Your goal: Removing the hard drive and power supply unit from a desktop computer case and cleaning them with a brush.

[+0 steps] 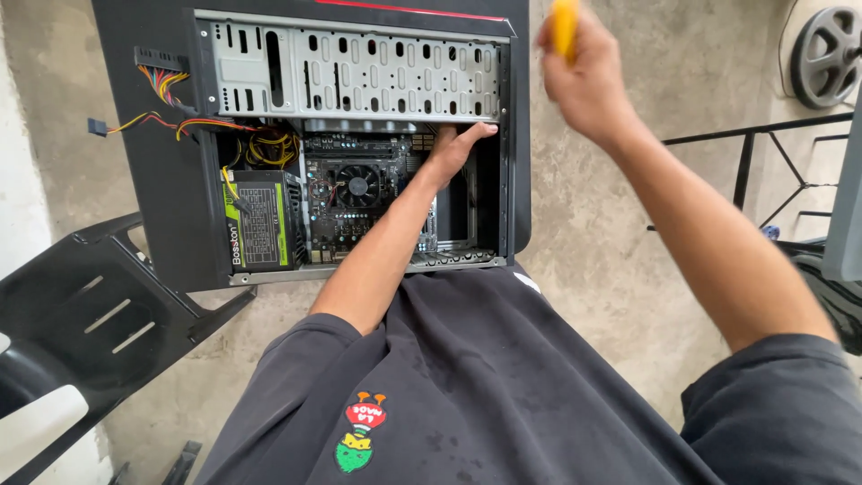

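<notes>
An open black computer case (171, 180) lies on its side on the concrete floor. Inside it I see a motherboard with a round cooler fan (357, 187), a power supply (260, 220) with a green label, and a metal drive cage (359, 76). My left hand (456, 148) reaches into the case, its fingers resting against the lower edge of the drive cage near the right wall. Raised above the floor to the right of the case, my right hand (584, 76) is closed around a yellow tool handle (565, 27), blurred by motion.
Yellow, red and black cables (171, 108) spill out of the case's left side. A black side panel (99, 314) lies at the lower left. A black metal frame (763, 153) and a round weight plate (826, 56) stand at the right.
</notes>
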